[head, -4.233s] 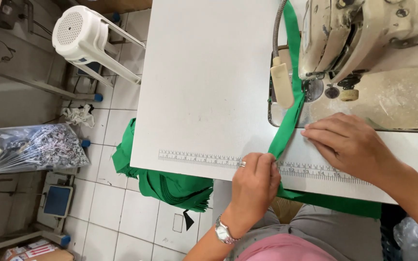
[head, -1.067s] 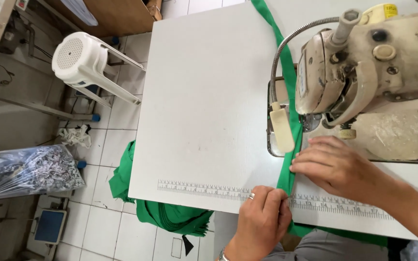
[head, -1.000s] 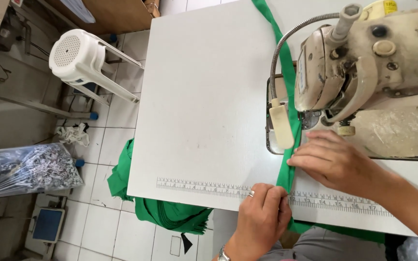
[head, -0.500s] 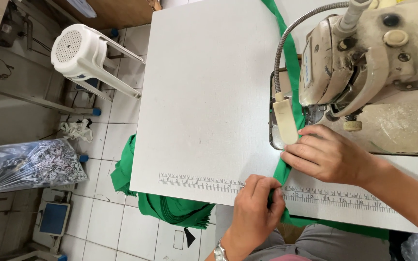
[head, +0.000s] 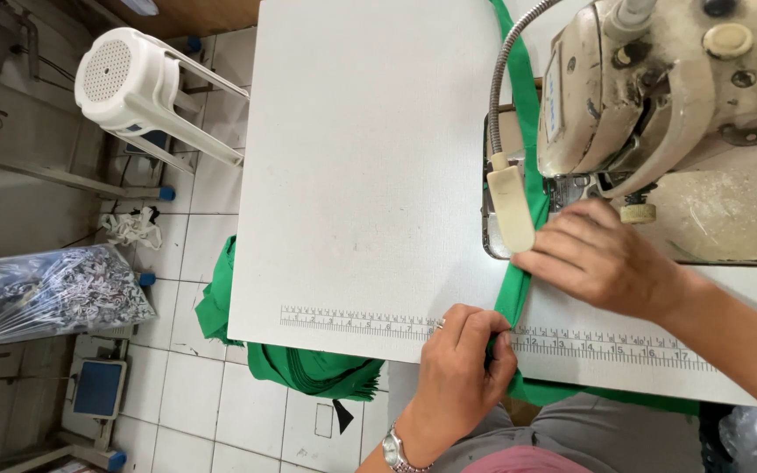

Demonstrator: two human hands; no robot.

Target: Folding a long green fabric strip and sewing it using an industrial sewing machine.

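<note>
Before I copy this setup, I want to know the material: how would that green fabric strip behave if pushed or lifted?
Probably floppy: the green fabric strip lies flat on the white table and droops over its near edge. Likely light, since the left hand pinches it with fingertips alone. It may slide easily on the smooth top, which could be why the right hand presses it flat.
</note>
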